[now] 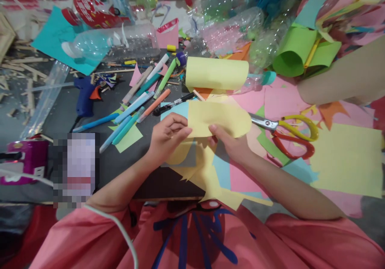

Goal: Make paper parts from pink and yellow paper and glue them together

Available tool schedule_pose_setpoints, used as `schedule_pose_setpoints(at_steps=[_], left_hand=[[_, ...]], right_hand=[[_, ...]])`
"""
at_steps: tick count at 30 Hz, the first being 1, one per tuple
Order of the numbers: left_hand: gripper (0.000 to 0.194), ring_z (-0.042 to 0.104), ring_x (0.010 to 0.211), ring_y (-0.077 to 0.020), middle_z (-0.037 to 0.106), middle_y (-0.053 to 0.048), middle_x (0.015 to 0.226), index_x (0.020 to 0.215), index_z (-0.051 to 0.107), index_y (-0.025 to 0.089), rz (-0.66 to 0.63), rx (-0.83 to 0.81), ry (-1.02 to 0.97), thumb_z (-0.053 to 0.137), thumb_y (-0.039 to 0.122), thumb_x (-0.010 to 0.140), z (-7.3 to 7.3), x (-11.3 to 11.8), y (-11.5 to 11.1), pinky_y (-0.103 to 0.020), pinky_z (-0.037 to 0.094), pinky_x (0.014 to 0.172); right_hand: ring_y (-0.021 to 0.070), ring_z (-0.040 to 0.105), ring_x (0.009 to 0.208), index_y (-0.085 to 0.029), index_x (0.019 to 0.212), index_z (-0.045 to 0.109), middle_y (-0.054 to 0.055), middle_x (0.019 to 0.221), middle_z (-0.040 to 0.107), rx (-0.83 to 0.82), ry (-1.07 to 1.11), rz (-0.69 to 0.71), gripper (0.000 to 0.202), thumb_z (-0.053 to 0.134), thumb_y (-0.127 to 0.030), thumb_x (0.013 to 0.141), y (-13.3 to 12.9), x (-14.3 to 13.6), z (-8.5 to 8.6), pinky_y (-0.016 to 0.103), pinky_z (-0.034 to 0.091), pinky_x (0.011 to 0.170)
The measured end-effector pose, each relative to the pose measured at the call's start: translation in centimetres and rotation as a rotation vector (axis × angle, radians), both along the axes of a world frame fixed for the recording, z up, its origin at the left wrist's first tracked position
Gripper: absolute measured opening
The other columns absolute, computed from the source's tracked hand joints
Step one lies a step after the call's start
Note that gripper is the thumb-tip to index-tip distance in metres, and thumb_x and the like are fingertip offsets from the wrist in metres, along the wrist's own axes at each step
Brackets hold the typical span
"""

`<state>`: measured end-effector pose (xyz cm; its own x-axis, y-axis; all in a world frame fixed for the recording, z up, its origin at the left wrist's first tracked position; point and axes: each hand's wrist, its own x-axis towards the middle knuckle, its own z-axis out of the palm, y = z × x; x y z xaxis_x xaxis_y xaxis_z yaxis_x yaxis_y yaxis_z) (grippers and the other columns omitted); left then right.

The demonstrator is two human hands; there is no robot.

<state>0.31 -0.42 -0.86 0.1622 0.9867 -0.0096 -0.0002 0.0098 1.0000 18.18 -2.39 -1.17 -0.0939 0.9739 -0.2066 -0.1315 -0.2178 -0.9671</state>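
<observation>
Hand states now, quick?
Left hand: closed, thumb and fingers at the left edge of the yellow paper.
Right hand: closed, pinching the same paper's lower edge, thumb on top.

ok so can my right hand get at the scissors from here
Probably yes: the scissors lie near the right hand, their handles uncovered. That hand pinches the yellow paper, though, so it would likely have to let go first.

Between the light green paper [130, 136] and the left forearm [126, 180], a bare strip of dark surface [116, 163] leaves passage, while markers [134, 107] clutter the way ahead, a yellow paper roll [217, 73] blocks beyond the held sheet [222, 114], and scissors [266, 123] plus another person's arm [339, 76] obstruct the right.
</observation>
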Motion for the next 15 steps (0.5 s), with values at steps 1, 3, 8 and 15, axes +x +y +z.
schedule_pose_setpoints(at_steps=[1,3,8,15], left_hand=[[0.041,0.059,0.053,-0.0112,0.065,0.001,0.063,0.075,0.060,0.020,0.020,0.030,-0.016,0.075,0.058,0.076,-0.1,-0.3,0.4,-0.024,0.048,0.052],[0.038,0.063,0.061,-0.0127,0.069,-0.001,0.073,0.080,0.062,0.020,0.119,0.077,-0.029,0.071,0.056,0.081,-0.4,-1.1,1.6,-0.027,0.051,0.059],[0.023,0.054,0.067,-0.0063,0.063,0.005,0.072,0.075,0.064,0.018,0.584,0.326,0.055,0.083,0.011,0.066,-0.6,-4.6,5.6,-0.020,0.044,0.063],[0.037,0.057,0.070,-0.0065,0.057,0.010,0.070,0.082,0.050,0.019,0.867,0.466,0.119,0.064,-0.011,0.067,0.7,-10.6,8.5,-0.020,0.049,0.070]], right_hand=[[0.0136,0.058,0.045,-0.023,0.062,0.061,-0.003,0.050,0.059,-0.014,0.017,-0.061,0.038,0.074,-0.055,0.077,0.1,0.0,0.0,0.030,0.058,0.049],[0.0132,0.058,0.043,-0.023,0.069,0.064,-0.003,0.053,0.062,-0.035,0.050,-0.173,0.036,0.081,-0.054,0.068,0.5,0.2,-0.2,0.029,0.056,0.044],[0.0100,0.052,0.038,-0.021,0.067,0.062,-0.005,0.050,0.059,-0.070,0.061,-0.272,0.032,0.083,-0.044,0.062,1.8,0.8,-0.9,0.024,0.046,0.036],[0.0079,0.043,0.037,-0.024,0.075,0.062,-0.003,0.062,0.060,0.048,0.061,-0.408,0.028,0.078,-0.046,0.070,2.7,1.7,-1.7,0.027,0.040,0.033]])
